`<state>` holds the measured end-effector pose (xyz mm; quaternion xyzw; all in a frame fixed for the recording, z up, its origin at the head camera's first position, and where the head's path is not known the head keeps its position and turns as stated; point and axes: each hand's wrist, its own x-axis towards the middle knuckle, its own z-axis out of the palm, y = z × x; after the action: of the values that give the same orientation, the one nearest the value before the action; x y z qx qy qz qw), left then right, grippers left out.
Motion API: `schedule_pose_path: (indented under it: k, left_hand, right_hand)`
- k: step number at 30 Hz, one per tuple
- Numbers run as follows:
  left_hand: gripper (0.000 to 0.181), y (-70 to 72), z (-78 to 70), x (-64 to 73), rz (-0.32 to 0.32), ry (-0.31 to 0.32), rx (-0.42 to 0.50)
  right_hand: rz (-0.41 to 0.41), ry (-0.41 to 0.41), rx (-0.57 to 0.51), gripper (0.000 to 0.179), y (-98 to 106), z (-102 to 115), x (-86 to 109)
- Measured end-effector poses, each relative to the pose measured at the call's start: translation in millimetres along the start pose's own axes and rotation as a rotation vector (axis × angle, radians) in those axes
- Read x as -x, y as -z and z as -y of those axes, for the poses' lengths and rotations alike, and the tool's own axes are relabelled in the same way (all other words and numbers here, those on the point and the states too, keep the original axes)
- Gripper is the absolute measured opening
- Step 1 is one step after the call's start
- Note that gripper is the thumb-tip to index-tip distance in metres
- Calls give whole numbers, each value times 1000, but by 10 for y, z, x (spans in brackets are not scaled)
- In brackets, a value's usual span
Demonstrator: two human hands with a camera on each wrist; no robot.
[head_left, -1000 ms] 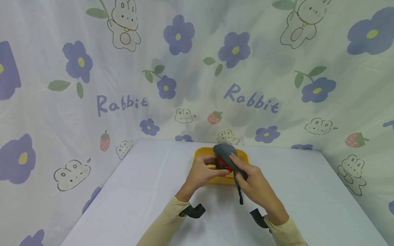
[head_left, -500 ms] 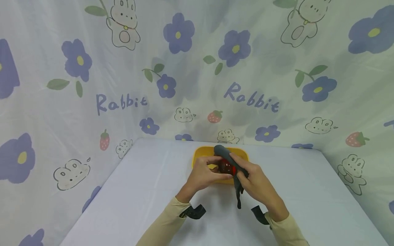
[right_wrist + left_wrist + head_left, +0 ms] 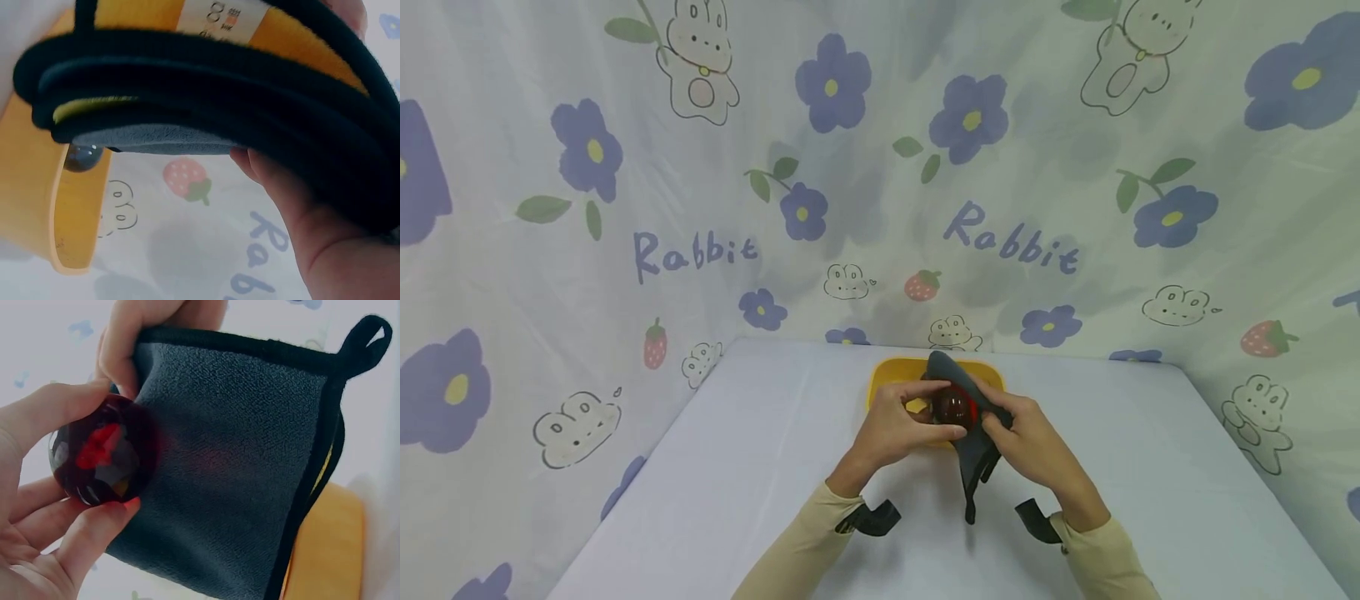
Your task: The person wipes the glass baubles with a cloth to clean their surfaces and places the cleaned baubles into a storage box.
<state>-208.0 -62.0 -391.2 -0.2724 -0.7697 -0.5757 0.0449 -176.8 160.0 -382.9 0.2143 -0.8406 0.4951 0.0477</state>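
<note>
A dark red, glossy, see-through ball (image 3: pixel 953 408) is pinched between the thumb and fingertips of my left hand (image 3: pixel 886 425). My right hand (image 3: pixel 1028 440) grips a folded dark grey cloth (image 3: pixel 976 454) with black edging, its lower corner hanging down. In the left wrist view the cloth (image 3: pixel 231 450) spreads behind the ball (image 3: pixel 103 450), close against its side, and a black loop sticks out from one corner. The right wrist view gives the cloth's folded layers (image 3: pixel 187 69), a yellow-orange inner face and a white printed label (image 3: pixel 219 19); the held ball is hidden there.
Beneath both hands a yellow plastic container (image 3: pixel 880 373) stands on the white-covered table (image 3: pixel 760 467). A dark shiny round thing (image 3: pixel 83 157) shows at its opening in the right wrist view. Behind the table hangs a curtain (image 3: pixel 880 167) printed with flowers and rabbits.
The cloth has shifted off the ball's front toward the right and its hanging corner has swung lower and left, so more of the ball shows. The left hand has barely moved.
</note>
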Motion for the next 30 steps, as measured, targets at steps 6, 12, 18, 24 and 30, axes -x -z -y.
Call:
schedule_pose_path:
  k: [6,12,18,24,30]
  left_hand:
    - [52,13,35,-22,-27,18,79]
    - [49,33,59,-40,-67,21,121]
    - [46,40,84,-56,-92,-2,125]
    - [47,49,109,-65,-115,-16,107]
    - [48,73,122,-64,-112,26,82]
  right_hand:
    - [-5,-14,-26,54,-8,2,-2]
    - [-17,-15,-46,55,-40,22,-1]
    - [-36,-7,-42,56,-62,44,8]
    - [-43,-23,-42,56,-79,88,23]
    - [-45,-35,-28,55,-79,162,59]
